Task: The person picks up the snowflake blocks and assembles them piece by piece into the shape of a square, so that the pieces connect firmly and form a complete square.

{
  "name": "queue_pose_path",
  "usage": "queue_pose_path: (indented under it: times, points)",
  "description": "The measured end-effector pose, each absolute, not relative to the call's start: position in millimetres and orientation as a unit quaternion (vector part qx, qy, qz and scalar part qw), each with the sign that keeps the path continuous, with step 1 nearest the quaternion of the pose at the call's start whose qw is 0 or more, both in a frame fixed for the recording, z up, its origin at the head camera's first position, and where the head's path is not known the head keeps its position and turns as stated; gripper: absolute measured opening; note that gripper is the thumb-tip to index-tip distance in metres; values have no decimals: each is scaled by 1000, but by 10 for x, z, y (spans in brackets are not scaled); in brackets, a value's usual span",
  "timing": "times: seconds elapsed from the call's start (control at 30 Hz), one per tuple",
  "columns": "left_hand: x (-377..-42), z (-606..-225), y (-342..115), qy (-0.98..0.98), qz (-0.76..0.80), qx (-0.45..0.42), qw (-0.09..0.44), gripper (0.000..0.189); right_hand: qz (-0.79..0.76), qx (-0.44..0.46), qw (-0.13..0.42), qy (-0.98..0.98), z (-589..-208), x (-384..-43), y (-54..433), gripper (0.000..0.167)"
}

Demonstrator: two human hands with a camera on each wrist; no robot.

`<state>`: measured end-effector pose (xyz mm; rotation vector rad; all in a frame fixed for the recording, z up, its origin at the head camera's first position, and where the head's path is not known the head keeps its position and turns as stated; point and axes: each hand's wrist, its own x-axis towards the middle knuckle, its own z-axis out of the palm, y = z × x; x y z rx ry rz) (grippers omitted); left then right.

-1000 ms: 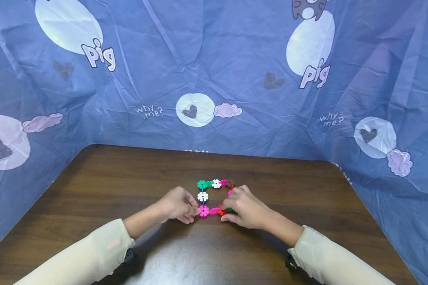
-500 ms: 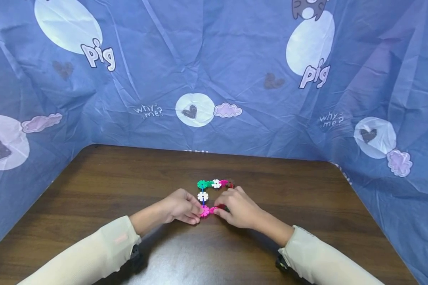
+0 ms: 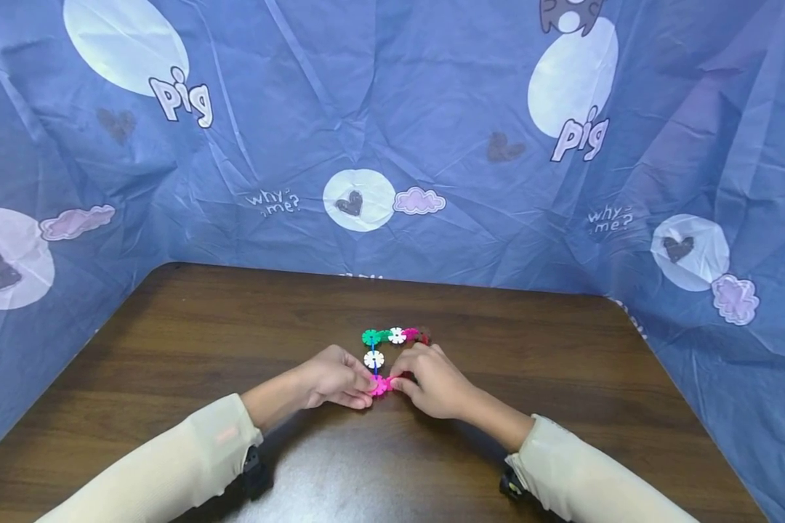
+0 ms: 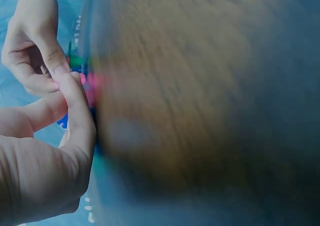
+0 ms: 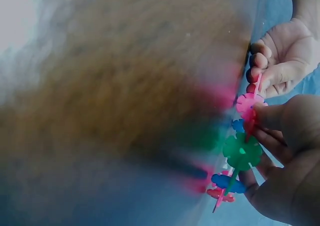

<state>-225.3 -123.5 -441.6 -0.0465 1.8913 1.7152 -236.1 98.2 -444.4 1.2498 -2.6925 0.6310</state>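
Notched plastic snowflake discs are linked into a chain bent in a rough square in the head view. A pink disc (image 3: 381, 386) forms its near left corner, pinched by my left hand (image 3: 336, 379) between thumb and fingers. Close beside it, my right hand (image 3: 437, 380) pinches the neighbouring part of the chain and hides the right side. A white disc (image 3: 374, 359) and a green disc (image 3: 371, 337) run up the left side. In the right wrist view, another green disc (image 5: 242, 152) and a blue disc (image 5: 229, 183) lie beside my right fingers.
The chain is over a brown wooden table (image 3: 235, 312). A blue printed cloth (image 3: 458, 109) hangs behind and along both sides of it. Each sleeve cuff has a dark device (image 3: 254, 465) below it.
My right hand has moved left along the chain, from the red and green discs to near the pink corner. My left hand has shifted slightly right, its fingers now farther over the pink disc.
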Motion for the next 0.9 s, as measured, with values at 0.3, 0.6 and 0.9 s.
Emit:
queue_pose_path:
  times: [0.3,0.6,0.9]
  points:
    - [-2294,-4428,-1192,696,654,-34,294,10,249,385,67,-886,-4499,-2367,954,7]
    - [-2330,-4486,-1211,671,678,-39,297,12,263,369,87,-887,-4526,-2348,901,5]
    - [-2354,-4506,-1222,663,683,-26,305,13,261,372,86,-886,-4500,-2342,906,4]
